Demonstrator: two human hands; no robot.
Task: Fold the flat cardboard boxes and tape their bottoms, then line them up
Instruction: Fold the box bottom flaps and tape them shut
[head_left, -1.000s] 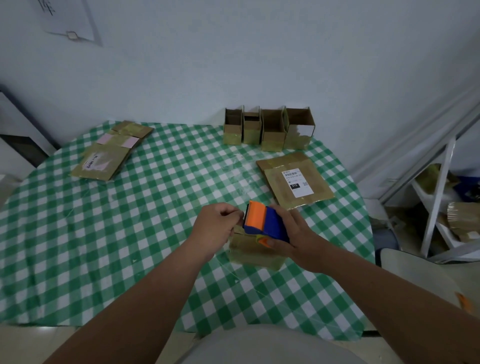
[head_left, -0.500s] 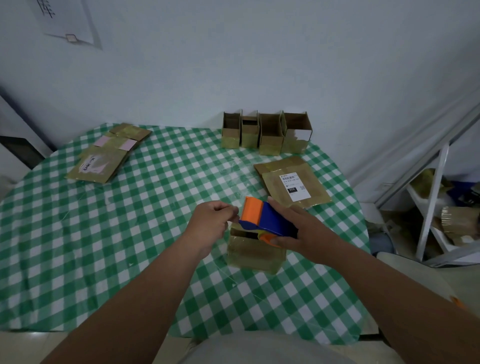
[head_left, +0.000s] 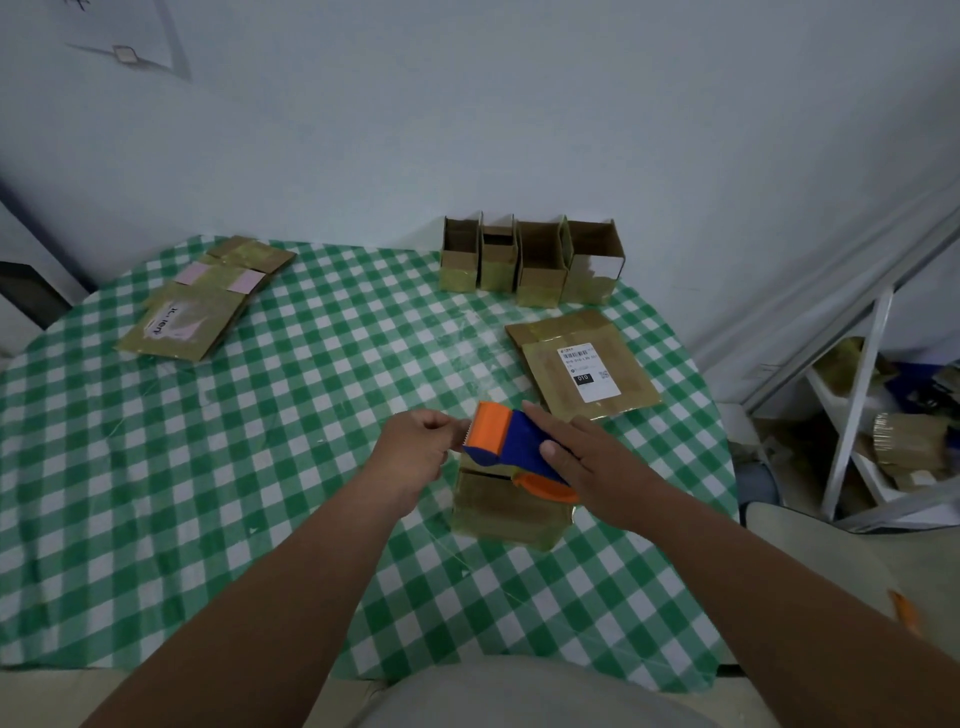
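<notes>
A folded cardboard box (head_left: 506, 506) stands on the green checked table (head_left: 208, 467) in front of me, a seam showing on its top face. Above it my right hand (head_left: 587, 462) grips an orange and blue tape dispenser (head_left: 514, 447). My left hand (head_left: 418, 449) pinches the tape end at the dispenser's toothed front edge. A flat box with a white label (head_left: 584, 366) lies just beyond. Several folded boxes (head_left: 530, 260) stand in a row at the table's far edge.
A pile of flat boxes (head_left: 200, 306) lies at the far left of the table. A white wall rises behind. To the right, off the table, stands a white metal rack (head_left: 857, 395) with cardboard and clutter. A chair seat (head_left: 810, 540) is at the right.
The dispenser has lifted slightly off the box and tilted, with my left hand staying at its front edge on the tape end.
</notes>
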